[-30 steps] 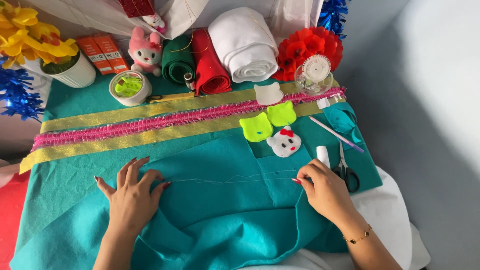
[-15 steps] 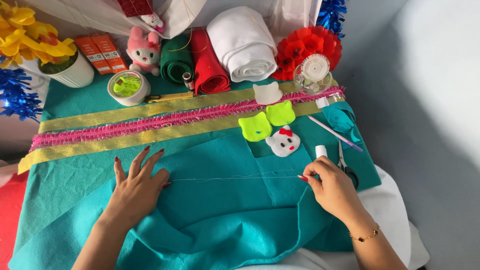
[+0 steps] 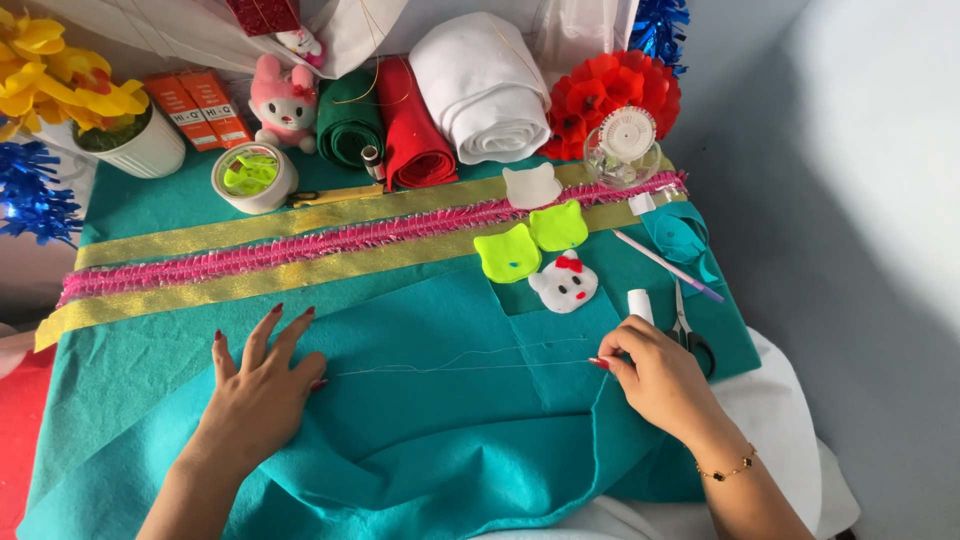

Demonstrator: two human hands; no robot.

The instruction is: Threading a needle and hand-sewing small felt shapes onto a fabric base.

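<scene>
A large teal felt sheet [image 3: 440, 440] covers the table and folds over near me. My left hand [image 3: 262, 385] lies flat on it with fingers spread, pressing the felt down. My right hand [image 3: 655, 375] pinches a needle and white thread [image 3: 460, 362] at its fingertips; the thread runs taut leftward across the felt toward my left hand. Just beyond my right hand lie a white thread spool [image 3: 639, 304] and small scissors [image 3: 688, 330].
A gold ribbon with pink fringe trim [image 3: 330, 245] crosses the felt. Felt cat faces, green [image 3: 530, 240] and white [image 3: 563, 285], lie near a purple pen [image 3: 668, 266]. Behind stand felt rolls [image 3: 430, 110], a tape roll [image 3: 255, 178], a plush toy [image 3: 283, 103], a pin wheel [image 3: 623, 140] and paper flowers.
My right hand has drawn the thread further right, pulling it taut. My left hand slid up and right a little and spread flat on the felt.
</scene>
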